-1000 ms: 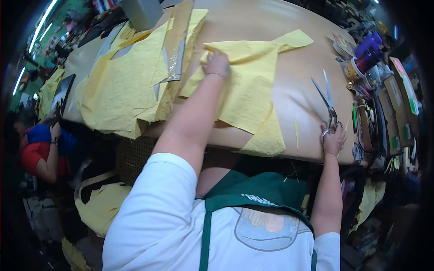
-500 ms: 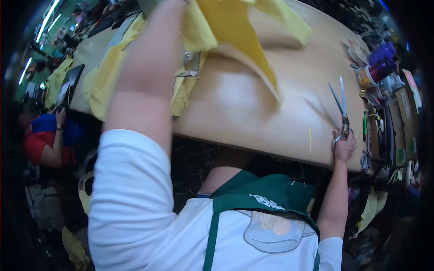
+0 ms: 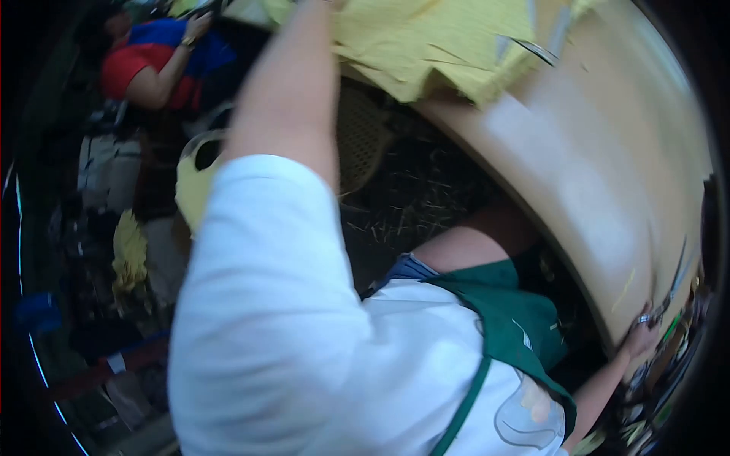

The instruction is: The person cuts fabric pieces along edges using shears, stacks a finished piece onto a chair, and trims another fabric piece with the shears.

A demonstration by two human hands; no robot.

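At the table edge (image 3: pixel 582 252), the right grip (image 3: pixel 643 337) clasps blurred scissors (image 3: pixel 669 292); the cropped left grip cannot be judged.

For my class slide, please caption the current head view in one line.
Right hand holding scissors at the table; the left arm extends out of frame beside yellow cloth.

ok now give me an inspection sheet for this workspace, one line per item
Surface: tan tabletop, bright glare across it.
Job's things: yellow fabric overhanging the near table edge; scissors at the right.
Clutter: thin yellow strip on the tabletop; blurred items beyond the right hand.
Hands: right hand holds the scissors by the handles; left hand out of view, past the top edge.
Cables: nothing seen.
Surroundings: person in red sleeve, upper left, wearing a wristwatch.
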